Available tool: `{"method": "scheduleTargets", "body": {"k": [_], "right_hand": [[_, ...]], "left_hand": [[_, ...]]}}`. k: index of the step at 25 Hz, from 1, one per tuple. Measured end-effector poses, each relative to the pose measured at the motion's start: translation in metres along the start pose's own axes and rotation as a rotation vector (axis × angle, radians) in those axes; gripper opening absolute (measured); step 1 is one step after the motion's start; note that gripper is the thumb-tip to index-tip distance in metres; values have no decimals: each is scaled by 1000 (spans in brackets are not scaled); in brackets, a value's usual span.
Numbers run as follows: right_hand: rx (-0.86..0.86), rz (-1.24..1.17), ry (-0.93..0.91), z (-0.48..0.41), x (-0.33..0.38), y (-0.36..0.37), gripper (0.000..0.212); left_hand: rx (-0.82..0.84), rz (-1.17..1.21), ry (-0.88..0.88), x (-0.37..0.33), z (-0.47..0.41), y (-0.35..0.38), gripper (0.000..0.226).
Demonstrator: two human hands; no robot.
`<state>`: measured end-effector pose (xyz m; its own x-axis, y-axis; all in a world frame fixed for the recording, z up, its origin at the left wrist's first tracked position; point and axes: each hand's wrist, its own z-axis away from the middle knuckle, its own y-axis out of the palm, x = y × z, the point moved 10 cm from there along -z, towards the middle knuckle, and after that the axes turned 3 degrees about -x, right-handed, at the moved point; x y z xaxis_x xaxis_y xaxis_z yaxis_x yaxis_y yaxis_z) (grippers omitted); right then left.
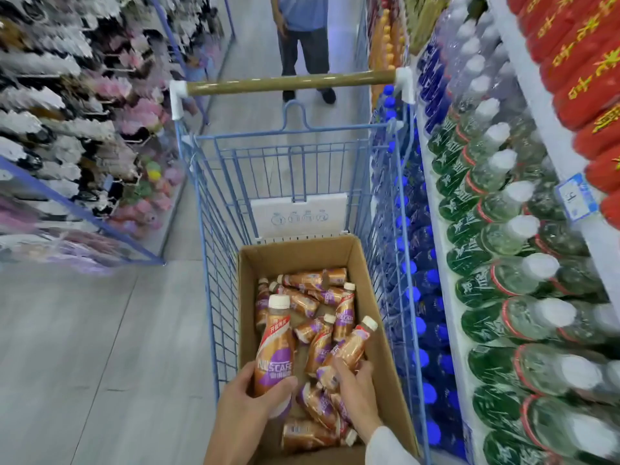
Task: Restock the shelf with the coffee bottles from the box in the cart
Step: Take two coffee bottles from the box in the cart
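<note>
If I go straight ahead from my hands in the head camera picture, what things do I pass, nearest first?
Left hand gripping a coffee bottle → loose bottles at the far end of the box → white panel → cart handle → person standing in the aisle.

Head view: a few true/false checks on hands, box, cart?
1. The left hand holds an upright orange-and-purple coffee bottle with a white cap. True.
2. The right hand is empty. False: it grips a tilted orange-and-purple coffee bottle.
3. The brown cardboard box sits inside the blue wire cart. True.
4. The box holds no more bottles. False: many loose bottles lie in it.
</note>
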<state>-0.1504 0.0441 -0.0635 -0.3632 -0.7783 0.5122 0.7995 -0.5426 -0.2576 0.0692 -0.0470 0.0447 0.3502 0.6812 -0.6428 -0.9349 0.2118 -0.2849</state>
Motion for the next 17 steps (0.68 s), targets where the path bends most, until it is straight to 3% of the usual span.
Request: {"method": "scheduleTargets", "body": {"k": [4,9,11,17], "right_hand": [[94,-69,-139,64,56,-14,90],[198,-211,-311,125,114,-35,61],[249,-286,-357,145,133,-43,51],[313,-468,-486,204,167,-67,63]], "left_hand": [[7,94,118,-48,39,-4,76],[31,227,223,-92,82,-9,89],[59,263,285,-113,100,-11,84],[183,291,476,-168,152,-9,57]]}}
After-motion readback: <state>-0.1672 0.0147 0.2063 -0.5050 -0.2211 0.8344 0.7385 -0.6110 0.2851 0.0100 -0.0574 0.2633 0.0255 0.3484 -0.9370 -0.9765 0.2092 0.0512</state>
